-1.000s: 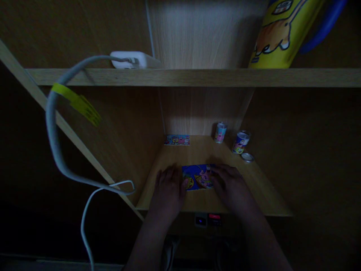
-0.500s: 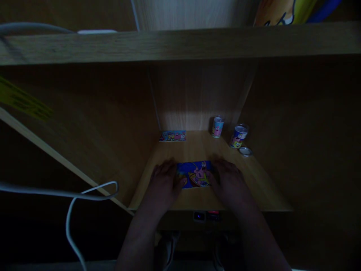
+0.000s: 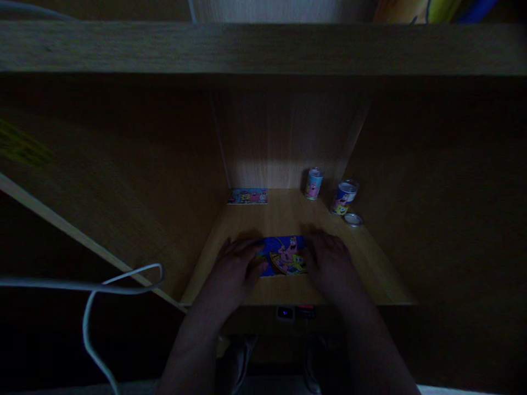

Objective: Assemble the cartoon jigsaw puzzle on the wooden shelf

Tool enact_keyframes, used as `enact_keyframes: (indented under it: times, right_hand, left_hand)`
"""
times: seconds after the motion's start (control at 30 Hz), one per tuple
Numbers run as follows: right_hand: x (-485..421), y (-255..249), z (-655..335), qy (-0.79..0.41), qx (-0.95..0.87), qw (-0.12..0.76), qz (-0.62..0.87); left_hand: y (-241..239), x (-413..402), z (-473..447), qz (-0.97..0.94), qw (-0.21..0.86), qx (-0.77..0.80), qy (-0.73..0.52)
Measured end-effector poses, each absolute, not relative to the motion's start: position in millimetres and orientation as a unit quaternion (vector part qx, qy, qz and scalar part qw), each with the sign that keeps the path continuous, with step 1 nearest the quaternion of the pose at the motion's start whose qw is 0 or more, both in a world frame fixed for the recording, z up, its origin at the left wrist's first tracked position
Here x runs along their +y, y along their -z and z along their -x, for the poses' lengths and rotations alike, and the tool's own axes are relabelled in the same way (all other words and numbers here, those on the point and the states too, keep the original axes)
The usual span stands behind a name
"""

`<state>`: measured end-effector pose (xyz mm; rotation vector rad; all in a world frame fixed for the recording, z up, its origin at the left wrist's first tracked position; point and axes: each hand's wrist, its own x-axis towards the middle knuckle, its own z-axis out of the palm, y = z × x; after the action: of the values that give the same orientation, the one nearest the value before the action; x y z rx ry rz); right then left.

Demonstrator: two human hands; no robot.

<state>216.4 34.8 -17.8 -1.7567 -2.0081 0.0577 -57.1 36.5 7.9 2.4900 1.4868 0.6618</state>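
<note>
Head view: left hand (image 3: 234, 266), right hand (image 3: 329, 262) open on one card (image 3: 284, 256); another card (image 3: 247, 196), two cans (image 3: 313, 184), one lid (image 3: 353, 219) behind.

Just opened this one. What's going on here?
A person has both bare hands on a blue cartoon picture card lying on a wooden shelf. The left hand overlaps its left end, and the right hand is at its right end. Farther back are a smaller cartoon card, a small printed can, and a second can with a round lid beside it.

Two cards (image 3: 284, 257), two cans (image 3: 313, 184), one lid (image 3: 353, 219)
</note>
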Motion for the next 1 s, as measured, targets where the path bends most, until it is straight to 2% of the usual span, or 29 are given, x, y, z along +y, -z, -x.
enact_keyframes:
  times: [0.7, 1.0]
  right_hand:
    - [33, 19, -216, 0.004, -0.721, 0.278, 0.634]
    - [33, 5, -216, -0.088, -0.705, 0.321, 0.626]
  left_hand:
    - [-8, 36, 63, -0.849, 0.117, 0.464, -0.225]
    - [-8, 36, 62, -0.846, 0.115, 0.468, -0.228]
